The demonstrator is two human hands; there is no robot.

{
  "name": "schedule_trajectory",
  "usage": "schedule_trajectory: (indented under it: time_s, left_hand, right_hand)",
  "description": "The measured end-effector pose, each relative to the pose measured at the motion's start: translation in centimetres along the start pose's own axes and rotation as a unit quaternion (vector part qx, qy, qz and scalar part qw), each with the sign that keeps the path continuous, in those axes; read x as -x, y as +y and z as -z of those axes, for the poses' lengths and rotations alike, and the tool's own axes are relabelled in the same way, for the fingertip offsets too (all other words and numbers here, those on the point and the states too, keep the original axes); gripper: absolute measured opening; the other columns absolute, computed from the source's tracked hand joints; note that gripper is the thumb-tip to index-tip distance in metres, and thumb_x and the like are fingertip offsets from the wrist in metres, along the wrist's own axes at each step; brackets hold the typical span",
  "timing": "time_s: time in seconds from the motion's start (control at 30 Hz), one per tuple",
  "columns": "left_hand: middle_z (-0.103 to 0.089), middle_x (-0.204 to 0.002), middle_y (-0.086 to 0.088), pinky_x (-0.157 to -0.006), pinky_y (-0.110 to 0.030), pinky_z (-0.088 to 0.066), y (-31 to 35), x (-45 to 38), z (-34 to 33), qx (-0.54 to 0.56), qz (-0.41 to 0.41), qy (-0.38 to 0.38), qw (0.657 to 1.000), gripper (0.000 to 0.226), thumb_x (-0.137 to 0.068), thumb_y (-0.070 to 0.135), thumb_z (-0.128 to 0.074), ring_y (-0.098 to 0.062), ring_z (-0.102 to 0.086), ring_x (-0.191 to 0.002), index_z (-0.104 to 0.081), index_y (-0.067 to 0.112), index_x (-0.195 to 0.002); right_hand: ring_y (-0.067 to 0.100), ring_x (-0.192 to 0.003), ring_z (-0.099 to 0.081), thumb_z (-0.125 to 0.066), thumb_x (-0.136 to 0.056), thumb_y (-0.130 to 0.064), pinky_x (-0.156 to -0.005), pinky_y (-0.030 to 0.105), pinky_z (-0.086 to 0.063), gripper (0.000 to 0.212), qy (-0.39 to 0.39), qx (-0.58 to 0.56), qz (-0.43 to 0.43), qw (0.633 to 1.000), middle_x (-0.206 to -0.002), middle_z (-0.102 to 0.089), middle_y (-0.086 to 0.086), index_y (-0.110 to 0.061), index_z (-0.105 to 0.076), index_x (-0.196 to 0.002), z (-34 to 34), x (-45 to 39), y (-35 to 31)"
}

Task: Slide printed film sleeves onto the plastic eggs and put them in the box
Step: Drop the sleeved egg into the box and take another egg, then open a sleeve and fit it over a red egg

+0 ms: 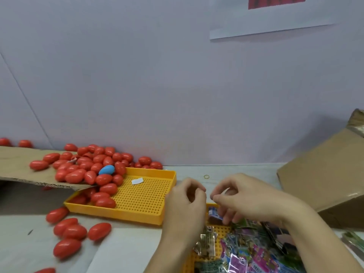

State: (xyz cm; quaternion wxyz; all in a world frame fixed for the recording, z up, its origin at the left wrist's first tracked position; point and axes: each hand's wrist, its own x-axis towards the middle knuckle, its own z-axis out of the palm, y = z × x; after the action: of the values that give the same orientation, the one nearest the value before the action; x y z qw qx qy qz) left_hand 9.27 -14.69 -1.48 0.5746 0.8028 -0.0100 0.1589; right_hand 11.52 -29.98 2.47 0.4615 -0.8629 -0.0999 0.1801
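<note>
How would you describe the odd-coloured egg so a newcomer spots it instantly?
Start at the yellow perforated tray left of the hands. At its far-left corner a heap of red eggs spills off a cardboard flap. The blue egg lies in that heap near the tray's back rim, the only one not red.

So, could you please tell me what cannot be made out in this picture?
- Head view: whether the left hand and right hand pinch anything; too small, blurred.
- Cardboard box interior: faces away, cut off by the right edge.
- Sleeve tray: covered by film sleeves and hands.
- Sleeve prints: blurred.
</note>
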Motion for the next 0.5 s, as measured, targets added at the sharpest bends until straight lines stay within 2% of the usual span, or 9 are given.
schedule_trajectory:
  time_s: [0.07,0.1,0.17,0.27,0.37,0.43,0.5]
  left_hand:
    - [-0.067,-0.072,0.006,-0.062,-0.034,-0.057,0.6,-0.8,1.1,-0.045,-0.002,-0.007,0.999,0.021,-0.090,0.013,-0.056,-0.011,-0.065,-0.069,-0.065,0.024,-0.075]
    - [-0.066,-0.074,0.008,-0.056,-0.024,-0.053,0.9,-1.4,1.7,-0.079,-0.004,-0.016,0.997,0.018,-0.092,0.017,-0.057,-0.006,-0.064,-0.070,-0.064,0.026,-0.078]
    - [-0.065,-0.083,0.010,-0.050,-0.014,-0.045,1.0,-3.6,3.0,-0.203,-0.030,-0.039,0.978,0.009,-0.094,0.024,-0.056,-0.004,-0.061,-0.071,-0.063,0.026,-0.088]
    - [-0.063,-0.100,-0.001,-0.065,-0.029,-0.044,0.7,-8.4,4.5,-0.409,-0.086,-0.069,0.906,0.016,-0.094,0.024,-0.052,-0.017,-0.057,-0.084,-0.061,0.016,-0.105]
    - [-0.060,-0.115,-0.016,-0.080,-0.042,-0.047,-0.7,-13.2,5.8,-0.528,-0.064,-0.069,0.844,0.023,-0.093,0.019,-0.049,-0.035,-0.056,-0.103,-0.054,0.008,-0.112]
    - [-0.058,-0.125,-0.021,-0.089,-0.043,-0.046,-2.2,-15.8,6.9,-0.562,-0.022,-0.060,0.824,0.028,-0.094,0.019,-0.049,-0.040,-0.054,-0.115,-0.051,0.005,-0.119]
    - [-0.058,-0.128,-0.022,-0.094,-0.044,-0.047,-3.8,-17.6,7.8,-0.568,0.019,-0.045,0.822,0.034,-0.096,0.023,-0.052,-0.040,-0.054,-0.119,-0.053,0.002,-0.122]
  right_hand:
    - [0.012,-0.069,-0.074,-0.057,-0.098,-0.027,-0.056,0.016,-0.051,0.011,-0.008,0.009,-0.002,1.000,-0.075,-0.075,0.000,-0.019,-0.064,-0.101,0.1,-0.1,0.0]
    - [0.011,-0.069,-0.074,-0.057,-0.098,-0.028,-0.056,0.015,-0.051,0.011,-0.010,0.012,-0.004,1.000,-0.076,-0.076,-0.001,-0.019,-0.064,-0.101,0.1,-0.1,0.0]
    - [0.010,-0.069,-0.074,-0.057,-0.098,-0.028,-0.056,0.015,-0.051,0.011,-0.014,0.017,-0.005,1.000,-0.077,-0.076,-0.002,-0.020,-0.064,-0.102,0.1,-0.1,0.0]
    - [0.010,-0.069,-0.073,-0.057,-0.098,-0.028,-0.058,0.017,-0.053,0.011,-0.007,0.026,0.004,1.000,-0.078,-0.075,-0.002,-0.022,-0.065,-0.102,0.3,-0.2,0.4]
    - [0.010,-0.069,-0.073,-0.058,-0.098,-0.030,-0.058,0.017,-0.052,0.012,0.007,0.020,0.011,1.000,-0.077,-0.075,-0.003,-0.022,-0.065,-0.102,0.5,-0.2,0.7]
    - [0.010,-0.069,-0.073,-0.057,-0.098,-0.032,-0.058,0.016,-0.052,0.013,0.013,0.015,0.011,1.000,-0.076,-0.075,-0.004,-0.023,-0.065,-0.104,0.6,-0.3,0.8]
    - [0.008,-0.069,-0.073,-0.056,-0.098,-0.032,-0.060,0.017,-0.053,0.014,0.021,0.019,0.013,1.000,-0.077,-0.075,-0.004,-0.024,-0.065,-0.105,0.6,-0.5,1.1]
